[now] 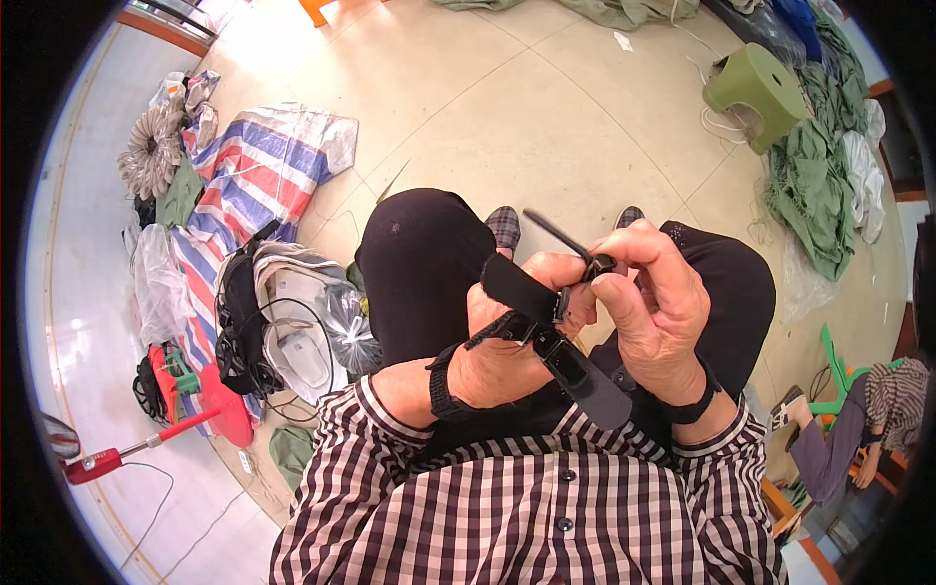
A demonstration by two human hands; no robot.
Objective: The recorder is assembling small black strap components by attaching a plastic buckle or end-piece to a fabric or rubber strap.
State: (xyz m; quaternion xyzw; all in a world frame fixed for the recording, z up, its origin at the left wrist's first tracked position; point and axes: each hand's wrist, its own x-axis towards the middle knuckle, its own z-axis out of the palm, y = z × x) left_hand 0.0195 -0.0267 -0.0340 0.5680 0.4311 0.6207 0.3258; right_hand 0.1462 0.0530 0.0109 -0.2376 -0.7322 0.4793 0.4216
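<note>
Above my lap, my left hand (492, 366) is closed around a black strap (520, 291) with plastic buckles. One wide, flat end (600, 395) hangs down below the fingers, and a dark buckle piece (559, 353) shows beside it. My right hand (663, 317) pinches a small black buckle (600, 264) on the same bundle, its fingertips meeting those of the left hand. From that buckle a thin strap end (554, 231) sticks up to the left. How the pieces join between my fingers is hidden.
On the left lie a striped woven sheet (263, 166), white caps (297, 341), plastic bags and a red round-based stand (226, 405). A green stool (759, 96) and green cloth (814, 200) are at the far right. Another person (848, 429) sits at the lower right.
</note>
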